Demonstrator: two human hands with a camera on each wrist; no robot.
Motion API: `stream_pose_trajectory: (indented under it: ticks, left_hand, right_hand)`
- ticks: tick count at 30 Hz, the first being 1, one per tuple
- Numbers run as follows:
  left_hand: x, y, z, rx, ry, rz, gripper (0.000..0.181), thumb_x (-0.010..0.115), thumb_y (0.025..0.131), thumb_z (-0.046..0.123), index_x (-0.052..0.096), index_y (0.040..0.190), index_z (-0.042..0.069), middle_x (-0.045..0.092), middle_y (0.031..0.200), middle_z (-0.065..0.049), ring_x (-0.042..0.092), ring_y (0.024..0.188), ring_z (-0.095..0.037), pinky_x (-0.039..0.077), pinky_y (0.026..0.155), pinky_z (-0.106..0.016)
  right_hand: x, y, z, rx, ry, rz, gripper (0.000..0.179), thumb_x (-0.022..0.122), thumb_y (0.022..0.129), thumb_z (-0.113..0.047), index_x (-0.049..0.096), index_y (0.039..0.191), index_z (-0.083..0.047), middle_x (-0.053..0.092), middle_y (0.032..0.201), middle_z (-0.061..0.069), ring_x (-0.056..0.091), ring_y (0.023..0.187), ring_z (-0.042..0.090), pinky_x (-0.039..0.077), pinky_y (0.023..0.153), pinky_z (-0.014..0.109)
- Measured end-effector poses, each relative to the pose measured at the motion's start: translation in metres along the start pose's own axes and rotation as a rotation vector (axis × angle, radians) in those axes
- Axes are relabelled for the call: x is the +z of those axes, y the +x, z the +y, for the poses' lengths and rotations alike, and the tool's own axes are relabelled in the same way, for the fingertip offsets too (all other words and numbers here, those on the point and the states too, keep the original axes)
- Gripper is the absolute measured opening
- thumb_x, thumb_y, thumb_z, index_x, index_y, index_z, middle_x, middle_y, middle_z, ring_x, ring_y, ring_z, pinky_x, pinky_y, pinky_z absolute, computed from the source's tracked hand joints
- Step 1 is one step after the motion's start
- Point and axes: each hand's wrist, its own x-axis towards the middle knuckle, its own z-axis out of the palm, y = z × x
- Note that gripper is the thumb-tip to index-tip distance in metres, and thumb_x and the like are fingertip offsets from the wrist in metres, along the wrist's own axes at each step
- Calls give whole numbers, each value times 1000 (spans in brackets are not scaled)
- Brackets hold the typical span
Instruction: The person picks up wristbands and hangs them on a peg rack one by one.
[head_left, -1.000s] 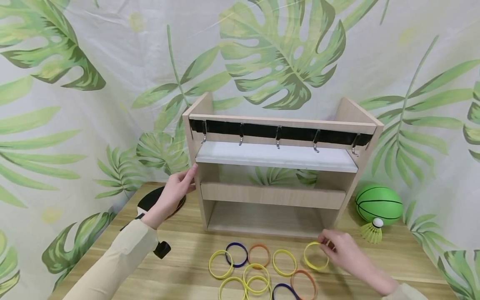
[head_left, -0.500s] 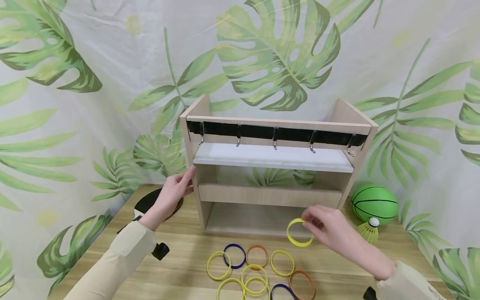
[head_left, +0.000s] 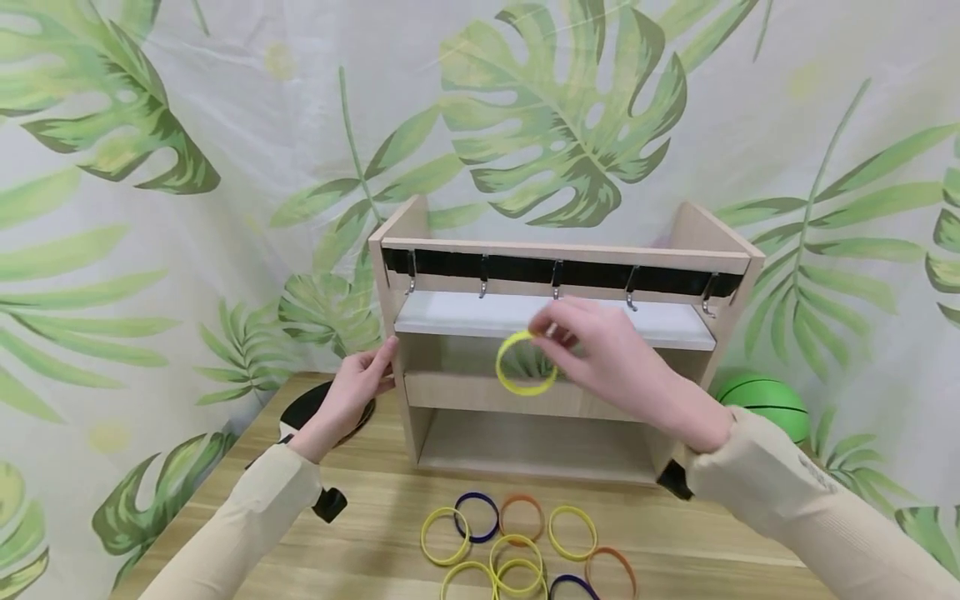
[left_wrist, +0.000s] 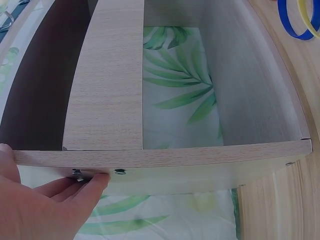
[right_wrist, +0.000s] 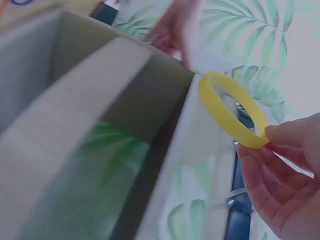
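Observation:
My right hand [head_left: 592, 342] pinches a yellow wristband [head_left: 501, 375] between thumb and fingers, held up in front of the wooden shelf [head_left: 480, 392]. In the right wrist view the wristband [right_wrist: 225, 117] is upright, its hole facing the row of metal hooks. Several hooks [head_left: 483, 279] hang on a black strip [head_left: 517, 267] along the shelf's top rail; the right hand is just below the middle one. My left hand [head_left: 356, 387] grips the shelf's left side panel, thumb at the front edge and fingers on the outer face, as the left wrist view shows [left_wrist: 55, 200].
Several yellow, blue and orange wristbands [head_left: 572, 533] lie on the wooden table [head_left: 360, 500] before the shelf, some overlapping. A black paddle [head_left: 303, 404] lies at left behind the left hand. A green ball [head_left: 765, 404] sits right of the shelf. A leaf-print cloth [head_left: 300, 125] hangs behind.
My right hand has lifted the yellow wristband from the table at right, moving it up and left to the front of the shelf. The left hand keeps its place on the side panel.

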Motion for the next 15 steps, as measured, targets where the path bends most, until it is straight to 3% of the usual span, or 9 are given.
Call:
stream_pose_trajectory:
  ticks: [7, 15]
  left_hand:
    - [0, 0, -4, 1, -8, 9, 74, 40, 103, 53, 49, 140, -10, 46, 148, -27, 48, 137, -38, 49, 109, -43]
    - [1, 2, -3, -4, -16, 16, 74, 41, 103, 53, 50, 138, -11, 44, 151, -24, 47, 138, -37, 49, 109, -43]
  right_hand:
    - [13, 52, -11, -79, 18, 6, 2, 68, 92, -4, 68, 94, -3, 72, 91, 6, 69, 79, 13, 59, 69, 18]
    - [30, 89, -21, -114, 6, 1, 5, 63, 95, -4, 67, 91, -4, 72, 91, 6, 68, 82, 14, 59, 74, 20]
